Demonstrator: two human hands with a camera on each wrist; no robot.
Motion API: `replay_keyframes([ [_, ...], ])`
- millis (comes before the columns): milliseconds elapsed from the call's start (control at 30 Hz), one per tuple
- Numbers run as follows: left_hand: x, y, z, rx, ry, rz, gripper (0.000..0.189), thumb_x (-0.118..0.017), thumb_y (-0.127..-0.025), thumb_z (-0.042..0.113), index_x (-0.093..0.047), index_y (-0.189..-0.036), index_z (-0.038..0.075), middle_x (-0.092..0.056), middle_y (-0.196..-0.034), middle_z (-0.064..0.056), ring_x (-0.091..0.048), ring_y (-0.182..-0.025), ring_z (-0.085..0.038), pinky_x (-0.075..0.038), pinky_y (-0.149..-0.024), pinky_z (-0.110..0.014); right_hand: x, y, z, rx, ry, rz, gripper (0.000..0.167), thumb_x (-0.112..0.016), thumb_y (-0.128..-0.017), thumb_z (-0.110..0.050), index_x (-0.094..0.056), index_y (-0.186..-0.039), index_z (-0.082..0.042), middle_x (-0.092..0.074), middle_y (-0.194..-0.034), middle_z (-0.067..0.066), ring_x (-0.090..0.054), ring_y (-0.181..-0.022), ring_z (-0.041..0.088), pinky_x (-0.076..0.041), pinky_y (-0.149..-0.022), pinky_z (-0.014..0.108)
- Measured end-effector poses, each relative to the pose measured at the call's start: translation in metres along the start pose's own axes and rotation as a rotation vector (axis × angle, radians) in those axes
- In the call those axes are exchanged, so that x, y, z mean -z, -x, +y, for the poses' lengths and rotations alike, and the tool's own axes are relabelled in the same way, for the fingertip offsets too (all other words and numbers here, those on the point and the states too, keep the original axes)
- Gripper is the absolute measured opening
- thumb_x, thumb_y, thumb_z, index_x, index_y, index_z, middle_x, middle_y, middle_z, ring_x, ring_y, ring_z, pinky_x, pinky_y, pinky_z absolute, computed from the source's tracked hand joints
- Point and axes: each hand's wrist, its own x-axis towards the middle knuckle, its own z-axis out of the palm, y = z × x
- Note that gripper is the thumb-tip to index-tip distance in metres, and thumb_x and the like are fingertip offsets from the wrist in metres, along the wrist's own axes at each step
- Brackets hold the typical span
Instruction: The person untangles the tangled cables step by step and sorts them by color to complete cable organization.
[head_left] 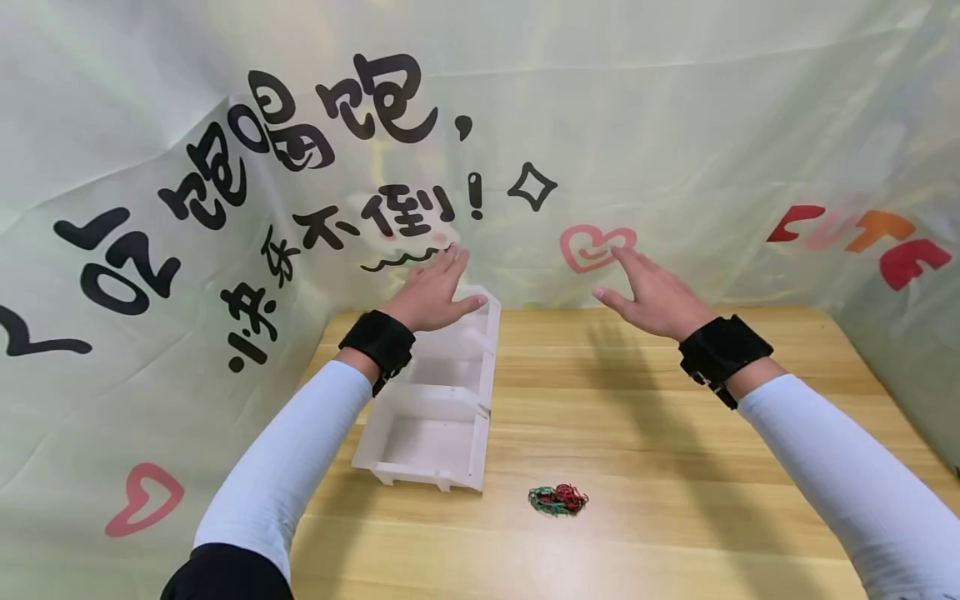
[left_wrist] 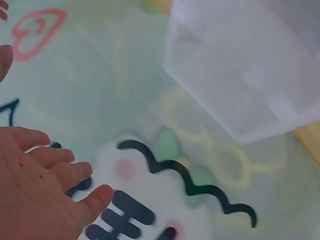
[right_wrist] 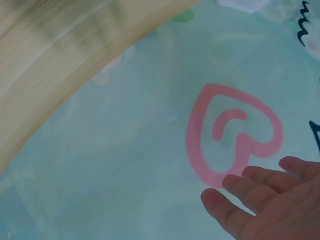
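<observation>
My left hand [head_left: 431, 293] is raised over the far end of a white compartmented bin [head_left: 429, 442], fingers extended and holding nothing. To the right, my right hand [head_left: 660, 296] hovers above the far part of the table with its fingers straight and its palm bare. A small tangled bundle of green and red strings [head_left: 558, 500] lies on the wood, nearer to me than both hands. In the left wrist view the white bin [left_wrist: 240, 70] appears beyond the spread fingers. The right wrist view has the right hand [right_wrist: 270, 195] in front of the printed cloth.
The wooden table [head_left: 585, 417] meets a pale cloth backdrop [head_left: 675, 125] at the back and both sides. Black lettering, pink hearts and the coloured word "CUTE" are printed on it. The bin's compartments run in a row along the table's left side.
</observation>
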Motion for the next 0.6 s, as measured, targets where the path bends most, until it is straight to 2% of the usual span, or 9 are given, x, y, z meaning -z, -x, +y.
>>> replay_keyframes([
  [267, -0.003, 0.007, 0.018, -0.101, 0.001, 0.026, 0.082, -0.050, -0.103, 0.052, -0.014, -0.161, 0.006, -0.009, -0.167, -0.017, -0.007, -0.153, -0.032, -0.016, -0.117, -0.060, -0.008, 0.007, -0.008, 0.077, -0.033, 0.028, 0.078, -0.057, -0.103, -0.045, -0.022, -0.160, -0.006, -0.029, -0.159, 0.024, -0.028, -0.146, 0.042, -0.023, -0.115, 0.058],
  [600, -0.018, 0.012, 0.030, -0.234, -0.013, 0.046, 0.079, -0.054, -0.103, 0.047, -0.017, -0.161, 0.007, -0.019, -0.165, -0.018, -0.016, -0.152, -0.032, -0.024, -0.115, -0.057, -0.014, 0.020, -0.018, 0.094, -0.047, -0.003, 0.077, -0.060, -0.102, -0.041, -0.024, -0.159, -0.003, -0.033, -0.157, 0.025, -0.030, -0.144, 0.042, -0.024, -0.115, 0.058],
])
